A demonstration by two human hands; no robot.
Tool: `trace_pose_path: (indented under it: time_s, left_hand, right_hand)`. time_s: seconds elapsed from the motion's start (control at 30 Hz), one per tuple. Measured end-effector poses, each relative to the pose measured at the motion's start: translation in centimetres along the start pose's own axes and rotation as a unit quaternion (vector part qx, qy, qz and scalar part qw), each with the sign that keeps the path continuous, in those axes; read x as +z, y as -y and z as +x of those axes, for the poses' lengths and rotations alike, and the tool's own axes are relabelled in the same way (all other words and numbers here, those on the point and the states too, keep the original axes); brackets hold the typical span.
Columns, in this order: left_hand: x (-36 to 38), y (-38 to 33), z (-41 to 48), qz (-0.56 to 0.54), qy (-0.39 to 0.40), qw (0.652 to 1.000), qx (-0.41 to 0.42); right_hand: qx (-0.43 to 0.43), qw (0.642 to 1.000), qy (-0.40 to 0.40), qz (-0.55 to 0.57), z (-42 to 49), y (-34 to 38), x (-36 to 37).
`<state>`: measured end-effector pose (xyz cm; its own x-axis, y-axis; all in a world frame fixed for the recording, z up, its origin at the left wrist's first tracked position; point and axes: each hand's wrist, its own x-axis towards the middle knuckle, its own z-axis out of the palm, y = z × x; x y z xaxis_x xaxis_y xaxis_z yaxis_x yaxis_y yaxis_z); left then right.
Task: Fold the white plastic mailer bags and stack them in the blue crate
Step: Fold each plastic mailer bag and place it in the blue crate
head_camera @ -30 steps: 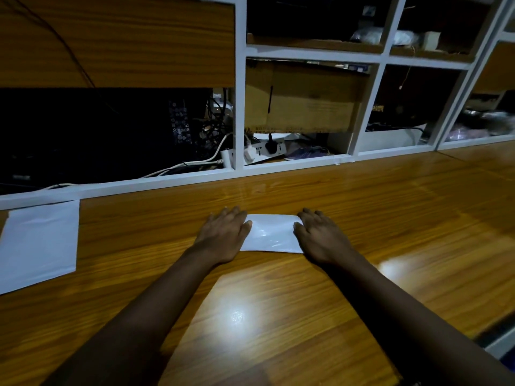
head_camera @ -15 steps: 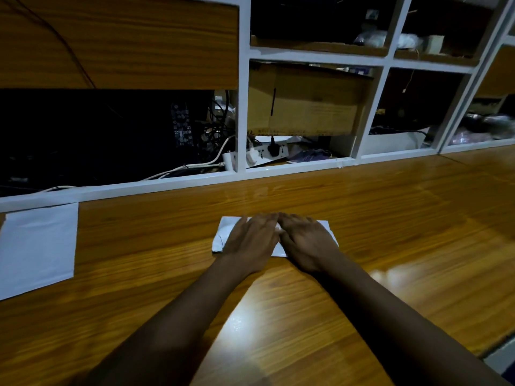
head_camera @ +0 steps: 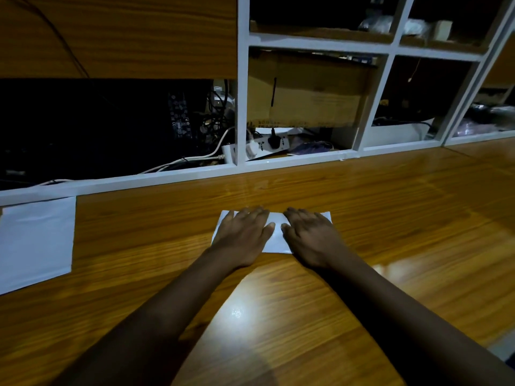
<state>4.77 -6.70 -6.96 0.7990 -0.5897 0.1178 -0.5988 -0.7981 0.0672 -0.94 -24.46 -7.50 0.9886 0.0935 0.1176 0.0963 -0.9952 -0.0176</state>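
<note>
A folded white plastic mailer bag (head_camera: pixel 276 239) lies flat on the wooden table (head_camera: pixel 390 224), a little way in front of the shelf frame. My left hand (head_camera: pixel 245 235) presses flat on its left half, fingers straight. My right hand (head_camera: pixel 309 235) presses flat on its right half, thumb tips almost touching across a narrow white gap. Most of the bag is hidden under the palms. A second, unfolded white mailer bag (head_camera: pixel 36 243) lies flat at the table's far left. The blue crate is not in view.
A white-framed shelf unit (head_camera: pixel 239 112) runs along the back of the table, holding a cardboard box (head_camera: pixel 306 93), a power strip (head_camera: pixel 267 143) and cables. The table's front right edge (head_camera: pixel 498 349) drops off at the lower right.
My hands went from the bag's two ends to its middle, then spread slightly apart again, sliding over the folded bag. The bag has stayed in place.
</note>
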Motion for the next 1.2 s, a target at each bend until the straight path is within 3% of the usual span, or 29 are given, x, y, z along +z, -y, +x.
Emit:
trace_pose_path:
  time_s: [0.3,0.47,0.63,0.77,0.93,1.2]
  left_hand:
    - [-1.3,1.3,-1.7,-0.031,0.035,0.999,-0.013]
    - [-1.6,2.4,-1.4,-0.085,0.047,0.995,-0.028]
    - [-1.2,3.7,-2.9,-0.084,0.059,0.993,-0.058]
    - [-1.3,3.2,-5.1,-0.028,0.007,0.995,-0.099]
    - [-1.2,-0.5,-4.0,0.029,-0.093,0.995,-0.015]
    - [0.1,-1.5,1.5,-0.026,-0.047,0.998,0.035]
  right_hand:
    - [0.002,0.999,-0.031,0.028,-1.0,-1.1,-0.6]
    - [0.07,0.993,0.023,0.094,-1.2,-1.9,-1.3]
    - [0.132,0.988,0.052,0.069,-3.4,-2.7,-0.8]
    - [0.146,0.989,0.031,0.017,-6.5,-1.4,-1.8]
    - [0.097,0.994,-0.03,-0.027,-4.5,1.9,-1.6]
    - [0.059,0.997,-0.055,-0.002,0.7,3.3,-0.3]
